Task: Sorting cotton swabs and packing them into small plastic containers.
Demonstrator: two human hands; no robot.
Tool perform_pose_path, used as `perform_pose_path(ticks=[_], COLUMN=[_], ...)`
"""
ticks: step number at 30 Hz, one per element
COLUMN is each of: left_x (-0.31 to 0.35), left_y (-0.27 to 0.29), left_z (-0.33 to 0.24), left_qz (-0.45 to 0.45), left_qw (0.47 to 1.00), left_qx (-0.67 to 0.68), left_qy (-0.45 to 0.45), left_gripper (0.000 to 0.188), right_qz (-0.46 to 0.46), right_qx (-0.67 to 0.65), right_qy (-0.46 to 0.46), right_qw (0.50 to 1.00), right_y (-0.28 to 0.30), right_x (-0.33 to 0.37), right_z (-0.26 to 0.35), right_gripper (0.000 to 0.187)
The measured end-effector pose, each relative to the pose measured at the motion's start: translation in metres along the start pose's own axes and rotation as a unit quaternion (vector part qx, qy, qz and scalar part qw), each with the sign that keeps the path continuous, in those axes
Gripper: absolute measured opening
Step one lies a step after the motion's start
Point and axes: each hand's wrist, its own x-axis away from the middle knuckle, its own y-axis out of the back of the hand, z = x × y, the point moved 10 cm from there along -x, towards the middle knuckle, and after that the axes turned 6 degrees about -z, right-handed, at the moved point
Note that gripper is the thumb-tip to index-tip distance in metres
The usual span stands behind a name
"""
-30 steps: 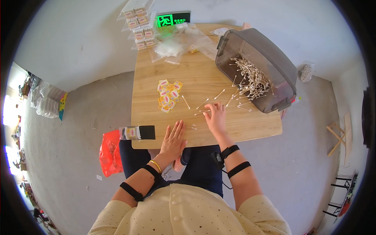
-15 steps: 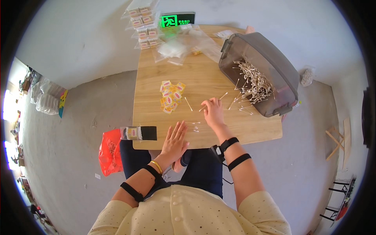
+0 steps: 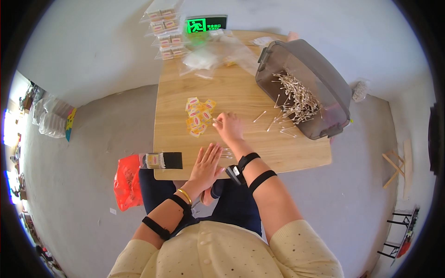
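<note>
My left hand [image 3: 206,166] lies flat at the table's near edge, fingers stretched out. Beside its fingertips a few cotton swabs [image 3: 226,153] lie side by side, partly covered by the hand. My right hand [image 3: 229,129] is a little farther off, its fingers pinched around a cotton swab [image 3: 215,121] of which only one end shows. Left of that hand is a loose pile of yellow and white paper labels [image 3: 199,116]. Another cotton swab [image 3: 260,116] lies alone to the right of my right hand.
A grey plastic bin [image 3: 320,65] lies tipped on the right, with many swabs spilling out [image 3: 299,97]. A filled swab pack [image 3: 155,161] sits on a black piece at the near left. Bagged packs [image 3: 166,39] are stacked at the back; a red bag [image 3: 127,183] hangs below.
My right hand has moved left toward the labels and pinched a cotton swab there. A swab lies where that hand was. My left hand has stayed nearly in place.
</note>
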Motion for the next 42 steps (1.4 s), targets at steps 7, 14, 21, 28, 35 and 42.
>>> perform_pose_path(ticks=[7,14,21,28,35,42], left_x=[-0.004,-0.005,-0.006,-0.002,-0.003,-0.01], left_y=[0.005,-0.002,0.0,-0.001,0.008,0.012], left_z=[0.002,-0.002,-0.004,-0.001,-0.005,-0.008], left_qz=[-0.027,0.009,0.0,-0.003,-0.025,-0.012], left_qw=[0.998,1.0,1.0,0.998,0.998,0.999], left_qx=[0.063,0.02,0.026,0.055,0.057,0.024], left_qy=[0.015,0.014,0.005,0.013,0.008,-0.034], left_gripper=[0.082,0.08,0.077,0.079,0.081,0.078], right_qz=[0.098,-0.106,-0.071,-0.078,-0.02,-0.15], right_qx=[-0.095,0.211,0.287,0.132,-0.106,0.155], right_qy=[0.082,-0.212,-0.267,-0.161,0.04,-0.094], right_qw=[0.987,0.948,0.917,0.975,0.993,0.972], right_y=[0.016,0.121,0.098,0.067,0.06,0.181], right_x=[0.047,0.033,0.011,0.027,0.073,0.074], right_z=[0.0,-0.104,-0.113,-0.083,-0.003,-0.137], right_gripper=[0.016,0.048,0.053,0.019,0.016,0.025])
